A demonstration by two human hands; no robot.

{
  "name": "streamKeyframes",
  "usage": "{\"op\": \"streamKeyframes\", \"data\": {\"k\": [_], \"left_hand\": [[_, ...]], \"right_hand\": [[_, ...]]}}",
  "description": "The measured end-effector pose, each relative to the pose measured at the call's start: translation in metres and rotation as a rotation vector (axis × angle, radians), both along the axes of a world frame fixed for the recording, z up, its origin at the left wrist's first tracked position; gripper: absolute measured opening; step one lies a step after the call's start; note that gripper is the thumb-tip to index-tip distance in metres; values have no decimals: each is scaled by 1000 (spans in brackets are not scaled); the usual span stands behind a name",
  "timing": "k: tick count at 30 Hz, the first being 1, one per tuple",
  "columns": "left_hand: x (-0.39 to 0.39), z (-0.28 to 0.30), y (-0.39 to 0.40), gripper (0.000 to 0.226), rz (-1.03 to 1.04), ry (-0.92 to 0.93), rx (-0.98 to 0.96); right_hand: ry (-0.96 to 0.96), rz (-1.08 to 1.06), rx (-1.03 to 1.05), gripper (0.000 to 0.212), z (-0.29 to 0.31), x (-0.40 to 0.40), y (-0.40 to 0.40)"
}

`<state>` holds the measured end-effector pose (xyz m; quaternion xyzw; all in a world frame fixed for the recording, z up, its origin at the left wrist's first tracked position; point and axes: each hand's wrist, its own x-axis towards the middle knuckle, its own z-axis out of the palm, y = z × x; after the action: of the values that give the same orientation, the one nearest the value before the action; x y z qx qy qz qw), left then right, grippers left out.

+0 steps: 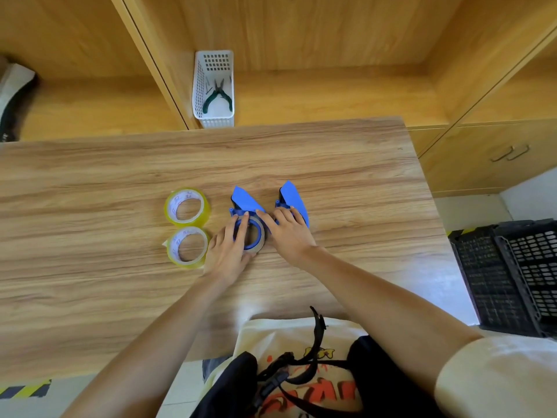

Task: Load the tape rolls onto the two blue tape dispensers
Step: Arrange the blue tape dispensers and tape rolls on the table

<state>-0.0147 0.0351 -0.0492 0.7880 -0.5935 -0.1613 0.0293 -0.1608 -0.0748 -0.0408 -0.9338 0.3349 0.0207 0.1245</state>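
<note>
Two blue tape dispensers lie side by side on the wooden table (120, 182). The left dispenser (245, 203) carries a greyish tape roll (261, 236) around its blue hub. My left hand (229, 251) grips that roll from the left, fingers over its rim. My right hand (287, 233) rests on the right dispenser (294, 197), its index finger touching the left dispenser near the roll. Two yellowish clear tape rolls lie flat to the left: the far roll (187, 206) and the near roll (187, 247), which touches my left hand.
A white plastic basket (214, 89) holding green-handled pliers (217, 96) stands on the shelf behind the table. Black plastic crates (512, 276) sit on the floor at the right. Wooden cabinets line the back and right.
</note>
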Motion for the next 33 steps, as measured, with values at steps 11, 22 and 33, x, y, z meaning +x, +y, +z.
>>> {"op": "streamKeyframes", "data": {"k": [11,22,33], "left_hand": [[7,12,-1,105,58,333,-99],[10,22,49,108,57,347,-315],[17,15,103,97,60,319,-247]], "right_hand": [[14,-44,95,57,3,-4,-14],[-108,-99,197,46,7,3,-10],[-202,107,93,40,8,20,22]]}}
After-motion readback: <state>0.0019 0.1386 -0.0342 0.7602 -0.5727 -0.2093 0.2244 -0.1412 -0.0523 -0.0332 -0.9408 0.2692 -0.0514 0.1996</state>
